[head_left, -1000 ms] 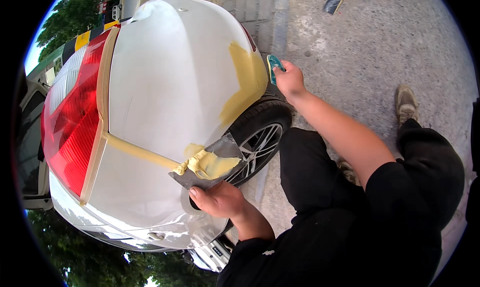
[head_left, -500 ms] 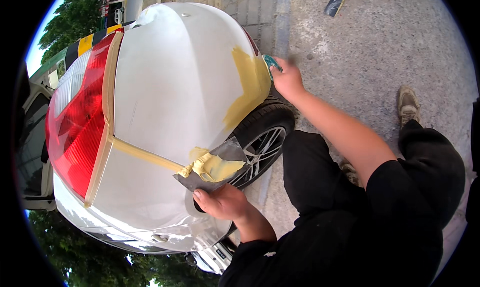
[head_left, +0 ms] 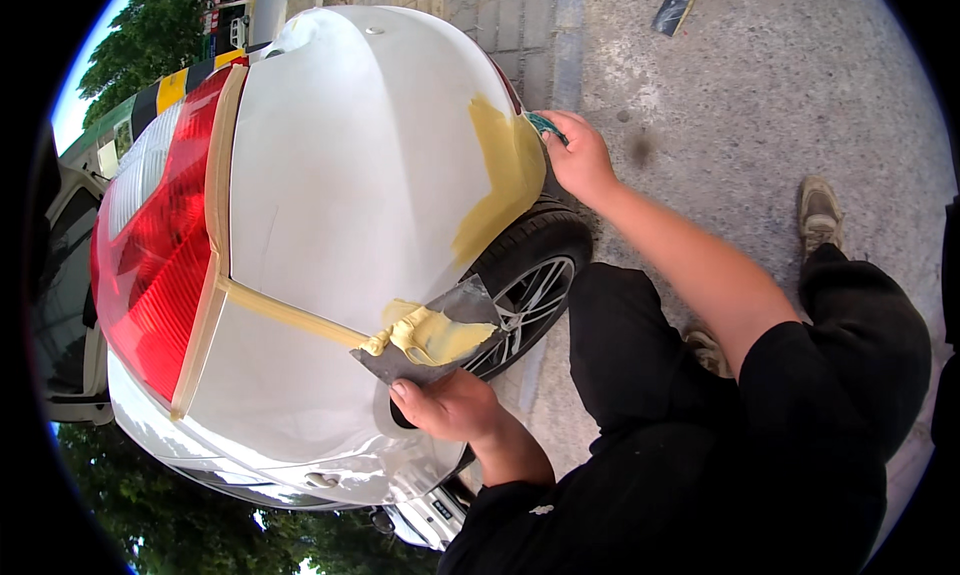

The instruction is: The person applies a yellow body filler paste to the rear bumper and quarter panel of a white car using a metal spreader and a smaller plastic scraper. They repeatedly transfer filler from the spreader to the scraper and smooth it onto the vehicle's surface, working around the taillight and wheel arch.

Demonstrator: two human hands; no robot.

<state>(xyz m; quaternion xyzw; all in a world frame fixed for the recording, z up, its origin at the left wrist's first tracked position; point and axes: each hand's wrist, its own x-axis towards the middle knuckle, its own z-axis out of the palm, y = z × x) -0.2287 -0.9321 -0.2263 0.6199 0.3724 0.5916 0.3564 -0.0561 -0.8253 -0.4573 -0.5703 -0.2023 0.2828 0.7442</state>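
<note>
My left hand (head_left: 447, 404) grips the edge of a flat grey plate (head_left: 467, 300) that carries a heap of creamy yellow body filler (head_left: 437, 337). In my right hand (head_left: 580, 155) is a green spreader (head_left: 546, 126), its edge against the bumper corner and partly hidden by my fingers. A band of yellow filler (head_left: 494, 180) coats the white car's bumper (head_left: 340, 125) along the wheel arch. Masking tape (head_left: 215, 210) runs beside the red and clear tail light (head_left: 160, 245), and another strip follows the panel seam toward the plate.
The rear wheel (head_left: 535, 295) sits between the bumper and my bent knee (head_left: 625, 345). A dark rectangular sheet (head_left: 673, 11) lies on the concrete ground (head_left: 740, 105). My shoe (head_left: 820, 213) rests at the right. Paving bricks (head_left: 500, 25) border the car's far side.
My right hand has shifted slightly along the bumper corner, and the spreader has tilted so that less of its face shows. My left hand and the plate have barely moved.
</note>
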